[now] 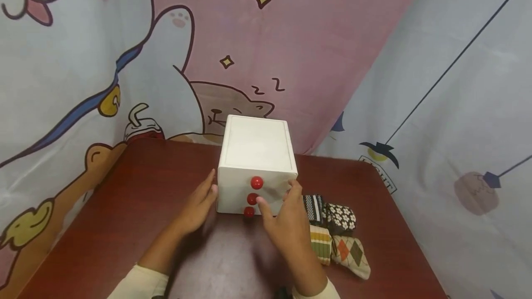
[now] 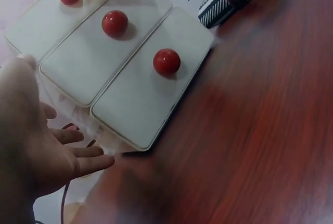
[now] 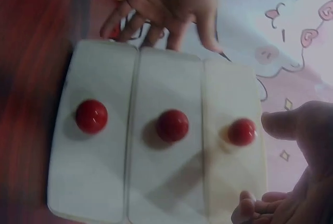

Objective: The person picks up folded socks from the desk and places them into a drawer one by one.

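Note:
A white drawer box (image 1: 257,144) stands on the table, its front bearing three drawers with round red knobs, one of them the top knob (image 1: 256,182). My left hand (image 1: 197,206) is beside the box's left side, fingers straight and nothing held; the left wrist view shows this hand (image 2: 52,146) by the drawer edges. Near the right front edge is my right hand (image 1: 287,218), thumb and fingers spread. In the right wrist view its thumb (image 3: 281,125) is close to the top drawer's knob (image 3: 242,132). Whether those fingers touch the box I cannot tell.
To the right of the box lie several patterned socks: a black striped one (image 1: 313,209), a flowered one (image 1: 341,218), a green and yellow striped one (image 1: 321,244) and an argyle one (image 1: 352,255). Cartoon-printed cloth (image 1: 291,36) hangs behind the dark red table (image 1: 137,197).

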### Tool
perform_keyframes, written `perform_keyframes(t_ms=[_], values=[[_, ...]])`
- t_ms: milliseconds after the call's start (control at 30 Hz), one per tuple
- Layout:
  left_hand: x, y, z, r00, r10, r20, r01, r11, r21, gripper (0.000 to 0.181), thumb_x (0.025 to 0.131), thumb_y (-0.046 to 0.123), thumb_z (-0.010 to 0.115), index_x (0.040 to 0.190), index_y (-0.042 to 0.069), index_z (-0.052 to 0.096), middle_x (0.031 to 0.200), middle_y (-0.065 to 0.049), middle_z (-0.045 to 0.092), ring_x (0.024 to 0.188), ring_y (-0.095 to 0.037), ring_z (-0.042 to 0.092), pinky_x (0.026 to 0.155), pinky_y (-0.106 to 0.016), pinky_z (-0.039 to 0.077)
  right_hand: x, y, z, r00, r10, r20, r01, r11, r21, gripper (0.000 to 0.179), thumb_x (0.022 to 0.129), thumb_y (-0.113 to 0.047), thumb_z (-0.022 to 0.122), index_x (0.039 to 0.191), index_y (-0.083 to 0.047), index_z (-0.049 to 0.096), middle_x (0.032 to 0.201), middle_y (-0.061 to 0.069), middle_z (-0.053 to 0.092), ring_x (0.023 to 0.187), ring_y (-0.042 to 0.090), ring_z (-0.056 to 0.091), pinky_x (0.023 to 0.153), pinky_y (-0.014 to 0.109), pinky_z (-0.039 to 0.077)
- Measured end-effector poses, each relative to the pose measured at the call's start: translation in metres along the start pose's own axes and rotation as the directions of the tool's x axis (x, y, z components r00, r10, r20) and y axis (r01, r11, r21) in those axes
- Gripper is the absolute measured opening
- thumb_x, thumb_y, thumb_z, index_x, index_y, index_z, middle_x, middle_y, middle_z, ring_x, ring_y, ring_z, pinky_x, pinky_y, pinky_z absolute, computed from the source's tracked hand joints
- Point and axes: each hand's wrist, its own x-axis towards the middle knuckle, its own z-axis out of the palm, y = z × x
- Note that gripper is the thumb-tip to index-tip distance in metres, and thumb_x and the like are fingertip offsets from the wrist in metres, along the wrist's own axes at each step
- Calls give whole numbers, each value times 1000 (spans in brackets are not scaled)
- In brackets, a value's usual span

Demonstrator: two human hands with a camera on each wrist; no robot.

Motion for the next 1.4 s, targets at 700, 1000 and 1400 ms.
perform_keyframes(t_ms=[700, 1000, 1400], values=[[29, 64, -15, 958, -284, 29, 257, 813, -523, 79, 110, 60, 49, 168, 7, 42, 165, -26, 51, 145, -45, 56, 111, -74, 50, 8, -15, 44, 995, 8, -103, -9, 1000, -10, 44, 96, -37, 83, 124, -9, 62, 79, 3, 60, 63, 15, 49, 59, 34, 42], [33, 70, -15, 945, -327, 12, 283, 797, -533, 77, 106, 58, 57, 161, 5, 52, 166, -24, 51, 144, -44, 57, 107, -74, 53, 11, -18, 59, 970, -20, -244, 29, 999, 34, 33, 96, -34, 82, 110, -11, 64, 72, 0, 58, 60, 11, 49, 56, 30, 40], [34, 72, -14, 938, -347, -17, 286, 798, -530, 67, 105, 55, 60, 145, 1, 66, 135, -25, 76, 112, -27, 76, 96, -64, 62, 7, -17, 59, 963, -43, -266, 60, 997, 53, 26, 94, -29, 81, 101, -13, 62, 67, -2, 54, 57, 11, 46, 54, 28, 37]])
